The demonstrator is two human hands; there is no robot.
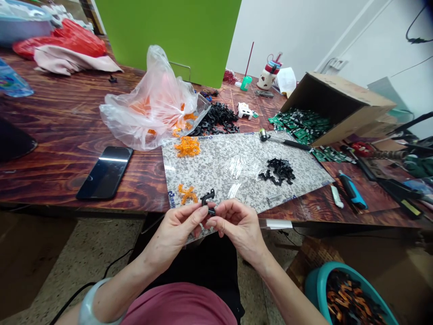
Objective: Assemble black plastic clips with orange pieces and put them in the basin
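Between my two hands is a small black bent plastic part (207,197), held above the front edge of a speckled board (209,174). My left hand (184,222) pinches it between thumb and fingers. My right hand (237,223) is closed at its lower right end; whether its fingertips hold anything smaller is hidden. Just beyond my left hand lie a few orange plastic parts (187,194). Short white strips (234,189) lie beyond my right hand, with a larger pile of thin white strips (238,166) behind them. A heap of black parts (279,171) is on the right.
An orange pile (187,146), a hammer (286,141) and a black heap (219,118) lie farther back. A phone (105,172) and a plastic bag (152,104) are left. Right are a cardboard box (338,101) of green circuit boards, a blue-handled cutter (352,189) and a teal tub (316,286) below.
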